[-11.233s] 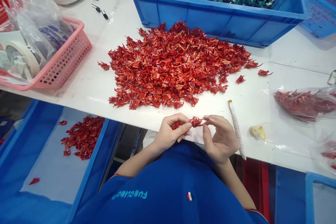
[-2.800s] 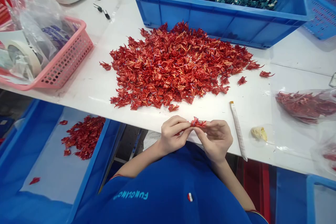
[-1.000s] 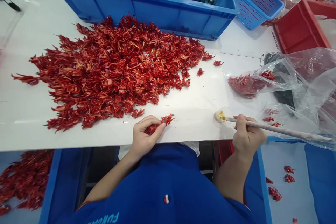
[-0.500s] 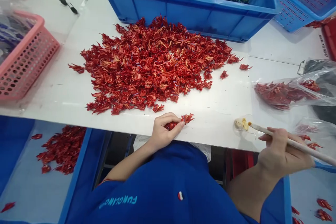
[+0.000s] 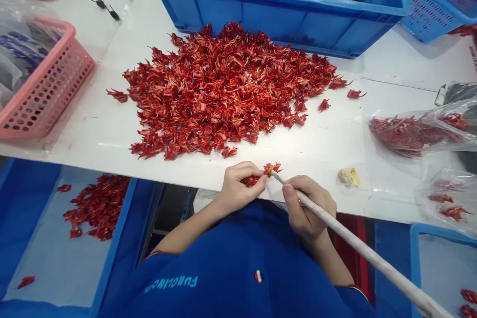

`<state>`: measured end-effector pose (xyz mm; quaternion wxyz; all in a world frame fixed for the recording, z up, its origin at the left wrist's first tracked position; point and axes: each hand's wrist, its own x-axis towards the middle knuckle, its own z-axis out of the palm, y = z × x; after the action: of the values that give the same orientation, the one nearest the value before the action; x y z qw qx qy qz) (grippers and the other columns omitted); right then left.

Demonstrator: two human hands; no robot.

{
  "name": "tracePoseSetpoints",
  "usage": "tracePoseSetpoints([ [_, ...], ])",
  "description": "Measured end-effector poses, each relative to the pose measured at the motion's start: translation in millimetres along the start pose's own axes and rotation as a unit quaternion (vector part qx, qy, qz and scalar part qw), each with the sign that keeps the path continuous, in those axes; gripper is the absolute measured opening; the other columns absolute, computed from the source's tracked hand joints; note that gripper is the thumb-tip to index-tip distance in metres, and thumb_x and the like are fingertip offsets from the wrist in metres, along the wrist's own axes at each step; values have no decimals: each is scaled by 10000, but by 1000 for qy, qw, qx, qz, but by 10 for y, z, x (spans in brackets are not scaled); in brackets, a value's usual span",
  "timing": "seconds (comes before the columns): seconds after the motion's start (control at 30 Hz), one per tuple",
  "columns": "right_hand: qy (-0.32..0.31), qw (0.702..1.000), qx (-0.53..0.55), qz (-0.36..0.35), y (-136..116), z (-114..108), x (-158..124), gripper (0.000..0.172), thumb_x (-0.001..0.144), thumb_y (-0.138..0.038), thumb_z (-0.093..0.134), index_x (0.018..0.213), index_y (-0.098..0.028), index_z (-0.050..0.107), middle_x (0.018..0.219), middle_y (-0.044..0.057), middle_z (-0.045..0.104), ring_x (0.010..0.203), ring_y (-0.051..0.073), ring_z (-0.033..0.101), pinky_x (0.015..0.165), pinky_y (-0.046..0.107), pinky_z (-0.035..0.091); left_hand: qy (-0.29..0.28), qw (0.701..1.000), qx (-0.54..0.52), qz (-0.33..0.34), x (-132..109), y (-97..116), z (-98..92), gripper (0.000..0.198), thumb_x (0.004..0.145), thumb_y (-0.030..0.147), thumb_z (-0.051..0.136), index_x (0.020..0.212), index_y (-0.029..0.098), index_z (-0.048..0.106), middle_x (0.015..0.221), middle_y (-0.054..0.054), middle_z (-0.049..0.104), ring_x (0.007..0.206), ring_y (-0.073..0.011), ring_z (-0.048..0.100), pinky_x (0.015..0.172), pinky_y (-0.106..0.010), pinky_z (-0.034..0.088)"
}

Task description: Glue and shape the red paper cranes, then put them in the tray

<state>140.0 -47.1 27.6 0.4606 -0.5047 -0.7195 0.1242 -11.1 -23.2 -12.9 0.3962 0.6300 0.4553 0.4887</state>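
My left hand [image 5: 240, 186] pinches a small folded red flower [image 5: 259, 175] between thumb and fingers, just above the table's front edge. My right hand [image 5: 307, 203] grips a long white stick [image 5: 357, 241], which runs down to the lower right. Its paste-smeared tip touches the flower. Beyond the hands lies a large heap of similar red flowers [image 5: 223, 92]. To the right, a pale yellow lump of paste [image 5: 348, 177] sits on clear film, within reach of neither hand.
A blue crate of dark green pieces [image 5: 276, 20] stands behind the heap on the white table [image 5: 328, 144]. A pink basket [image 5: 48, 94] stands left, a plastic bag of red flowers [image 5: 410, 134] right. Below left, a blue tray [image 5: 93, 253] holds more flowers.
My right hand has moved left from the paste lump with the stick, bringing its tip to the flower in my left hand. The view has swung back leftward.
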Motion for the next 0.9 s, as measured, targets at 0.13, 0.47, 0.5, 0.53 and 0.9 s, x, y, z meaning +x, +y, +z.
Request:
tracePoseSetpoints([
  [0.13,-31,999,-33,-23,2,15,34,141,925,-147,540,793,-194,552,613,-23,629,496,91,585,468,197,445,2,1000,4,16,-15,-11,9,126,789,125,659,673,137,708,592,-21,640,504,-87,562,484,-183,448],
  [0.47,-22,999,-35,-35,-20,-13,6,111,920,-118,552,835,-189,560,648,-10,646,531,99,599,486,203,457,1,1000,-5,25,-19,-19,1,131,795,113,661,672,129,701,595,-18,632,508,-79,555,482,-173,442],
  [0.5,-26,999,-34,-34,-20,-15,4,113,917,-113,557,833,-189,560,642,-13,642,524,98,596,487,204,461,1,1000,-5,26,-19,-17,1,135,796,113,660,668,130,699,594,-18,632,509,-79,556,484,-173,444],
  [0.53,-29,998,-32,-34,-21,-17,2,117,912,-106,561,831,-190,560,636,-16,638,521,98,595,492,203,467,0,1000,-4,27,-19,-15,1,138,796,114,660,664,129,697,591,-18,630,510,-80,556,485,-174,446],
  [0.9,-27,998,-30,-54,-37,-31,13,101,904,-93,569,852,-179,565,663,4,656,567,112,629,524,203,503,0,1000,-12,13,-16,-15,-18,141,797,130,659,662,142,698,590,-13,627,499,-77,539,468,-180,437],
])
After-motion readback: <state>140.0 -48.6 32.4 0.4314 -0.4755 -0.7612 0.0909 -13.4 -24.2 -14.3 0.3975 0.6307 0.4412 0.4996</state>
